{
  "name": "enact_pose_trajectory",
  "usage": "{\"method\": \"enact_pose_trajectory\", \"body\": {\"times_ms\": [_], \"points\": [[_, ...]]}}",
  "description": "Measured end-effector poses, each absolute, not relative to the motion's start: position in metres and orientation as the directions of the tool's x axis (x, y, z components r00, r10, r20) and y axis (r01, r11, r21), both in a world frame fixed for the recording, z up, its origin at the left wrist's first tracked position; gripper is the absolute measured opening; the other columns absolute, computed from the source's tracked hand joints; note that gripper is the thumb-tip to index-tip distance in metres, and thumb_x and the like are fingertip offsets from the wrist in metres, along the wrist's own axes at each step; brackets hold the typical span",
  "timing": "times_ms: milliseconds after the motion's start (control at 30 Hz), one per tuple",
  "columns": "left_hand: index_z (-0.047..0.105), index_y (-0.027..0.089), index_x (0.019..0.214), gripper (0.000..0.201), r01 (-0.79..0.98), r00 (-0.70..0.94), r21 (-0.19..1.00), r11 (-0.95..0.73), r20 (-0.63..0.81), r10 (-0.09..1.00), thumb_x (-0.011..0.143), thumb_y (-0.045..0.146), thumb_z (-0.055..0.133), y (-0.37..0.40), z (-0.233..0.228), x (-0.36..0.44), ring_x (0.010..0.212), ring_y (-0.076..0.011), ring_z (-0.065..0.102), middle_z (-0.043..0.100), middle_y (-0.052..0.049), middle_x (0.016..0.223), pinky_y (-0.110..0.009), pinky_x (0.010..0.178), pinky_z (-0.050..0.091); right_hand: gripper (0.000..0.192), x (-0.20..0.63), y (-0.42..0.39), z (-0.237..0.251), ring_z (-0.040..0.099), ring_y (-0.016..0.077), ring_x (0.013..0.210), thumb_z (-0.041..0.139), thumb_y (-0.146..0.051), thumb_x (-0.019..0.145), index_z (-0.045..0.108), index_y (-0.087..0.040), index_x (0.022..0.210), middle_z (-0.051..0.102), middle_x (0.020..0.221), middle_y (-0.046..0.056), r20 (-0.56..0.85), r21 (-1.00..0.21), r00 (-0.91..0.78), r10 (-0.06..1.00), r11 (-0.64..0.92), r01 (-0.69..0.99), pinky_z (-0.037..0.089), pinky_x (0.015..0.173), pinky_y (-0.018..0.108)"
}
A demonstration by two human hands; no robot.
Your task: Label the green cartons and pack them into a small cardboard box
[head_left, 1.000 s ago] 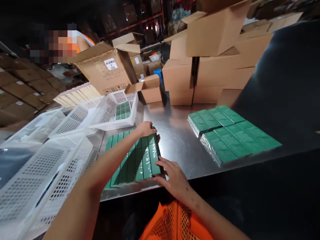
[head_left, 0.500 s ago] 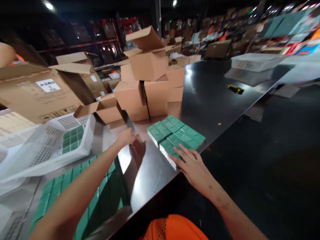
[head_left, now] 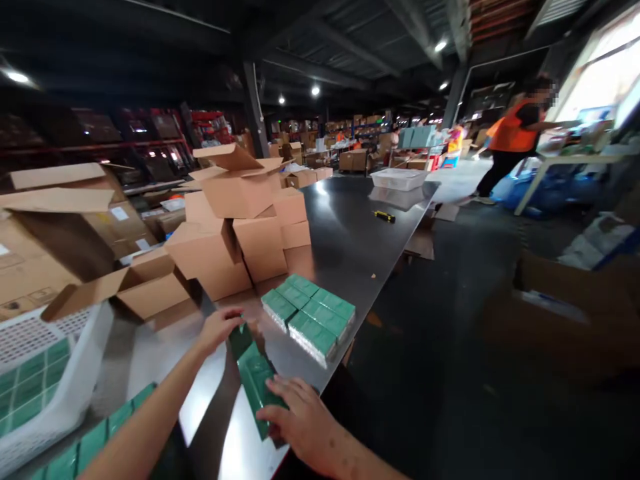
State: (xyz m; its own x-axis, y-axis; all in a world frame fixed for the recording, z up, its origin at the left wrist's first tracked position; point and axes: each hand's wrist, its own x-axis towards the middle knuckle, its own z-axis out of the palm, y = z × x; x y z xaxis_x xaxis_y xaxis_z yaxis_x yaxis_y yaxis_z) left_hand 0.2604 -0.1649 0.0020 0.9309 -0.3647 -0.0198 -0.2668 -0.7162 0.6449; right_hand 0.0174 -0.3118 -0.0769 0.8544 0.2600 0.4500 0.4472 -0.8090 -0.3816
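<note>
My right hand [head_left: 303, 420] grips the near end of a green shrink-wrapped pack [head_left: 255, 380], thumb on one side and fingers on the other. The pack is tilted over the metal table. My left hand [head_left: 220, 328] is just past its far end, fingers loosely bent and slightly apart; whether the fingertips touch the pack is unclear. Beyond my right hand, a block of several green wrapped packs [head_left: 310, 313] lies flat near the table edge. More green packs [head_left: 95, 443] lie at the lower left, partly behind my left forearm.
A white plastic basket [head_left: 95, 373] with green packs stands at the left. Open cardboard boxes [head_left: 267, 247] are stacked behind. A yellow-black tool [head_left: 384, 216] and a clear bin [head_left: 399, 179] are farther along the table [head_left: 345, 233]. A person in an orange vest [head_left: 515, 130] stands far right.
My right hand has left the block of packs and moved toward me, now gripping a separate green pack. My left hand remains nearby. The view has tilted up and turned right.
</note>
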Motion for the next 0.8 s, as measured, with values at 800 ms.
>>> {"method": "enact_pose_trajectory", "body": {"times_ms": [800], "points": [[0.074, 0.018, 0.109, 0.035, -0.188, 0.968, 0.156, -0.970, -0.136, -0.210, 0.091, 0.042, 0.055, -0.035, 0.005, 0.226, 0.107, -0.0253, 0.066, 0.075, -0.011, 0.107, -0.030, 0.091, 0.048, 0.050, 0.024, -0.217, -0.069, 0.058, 0.0257, 0.123, 0.062, -0.010, 0.083, 0.054, -0.021, 0.131, 0.063, 0.132, 0.012, 0.358, -0.712, 0.851, 0.384, -0.478, 0.515, 0.049, 0.102, 0.044]]}}
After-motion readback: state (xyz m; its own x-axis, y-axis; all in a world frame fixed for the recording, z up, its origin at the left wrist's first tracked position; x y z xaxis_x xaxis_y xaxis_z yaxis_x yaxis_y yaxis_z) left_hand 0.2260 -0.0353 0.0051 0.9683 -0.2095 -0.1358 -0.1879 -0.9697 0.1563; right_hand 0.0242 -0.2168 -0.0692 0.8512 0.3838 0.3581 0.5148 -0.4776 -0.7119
